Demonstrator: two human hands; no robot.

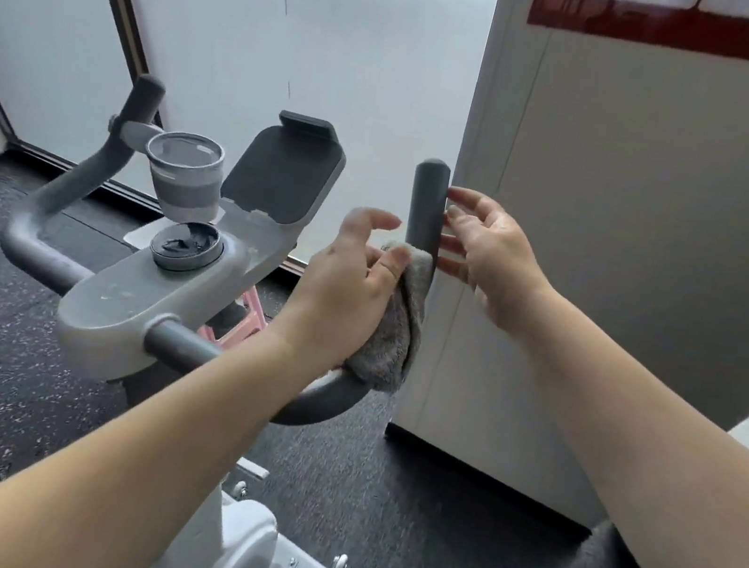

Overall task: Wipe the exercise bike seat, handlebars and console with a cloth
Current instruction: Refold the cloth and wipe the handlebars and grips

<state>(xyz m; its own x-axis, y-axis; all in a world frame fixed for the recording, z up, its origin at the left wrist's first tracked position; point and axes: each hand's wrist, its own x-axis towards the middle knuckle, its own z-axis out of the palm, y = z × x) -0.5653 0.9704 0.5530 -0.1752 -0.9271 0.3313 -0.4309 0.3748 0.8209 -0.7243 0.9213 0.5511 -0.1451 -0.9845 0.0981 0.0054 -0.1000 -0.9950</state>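
The grey cloth (398, 322) is bunched against the lower stretch of the right handlebar grip (427, 208), where the upright bar bends toward the frame, and it sits under the palm and thumb side of the left hand (347, 289). That hand's fingers (380, 221) are half open, curled loosely above the cloth with the tips just short of the grip, so the cloth seems pinned by the palm and thumb rather than squeezed; this looks like a hold meant to slide fabric along the bar. On the far side of the grip, the right hand (490, 258) is open and holds nothing, its fingers (464, 195) spread with the tips touching or nearly touching the grip, probably to steady it or to take the cloth's loose edge around the back. Past the left fingers lie the console (147, 295) with its round knob (186, 246), the dark tablet holder (283, 179) tilted up, and a cup holder (185, 175) on the left handlebar (101, 158). Just behind the right fingers stands a white panel (620, 225), leaving little room there. The seat is not in view
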